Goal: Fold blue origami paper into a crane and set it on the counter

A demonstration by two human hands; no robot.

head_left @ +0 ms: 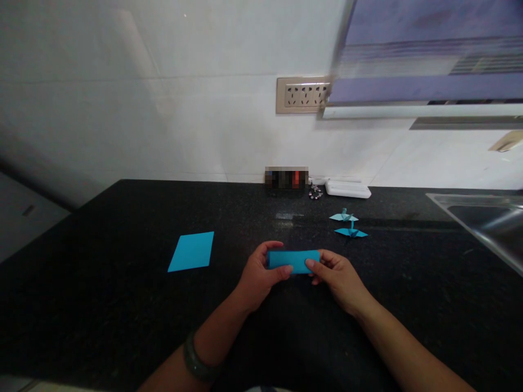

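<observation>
A blue sheet of paper folded into a narrow strip (295, 260) is held just above the black countertop (122, 305) in front of me. My left hand (259, 279) pinches its left end, thumb on top. My right hand (338, 279) pinches its right end the same way. A dark bangle circles my left wrist.
A flat blue paper square (192, 251) lies to the left. Two folded blue paper cranes (347, 224) sit behind and to the right. A white box (348, 189) and small beads lie by the wall. A steel sink (486, 220) is at the right, a wall socket (301, 95) above.
</observation>
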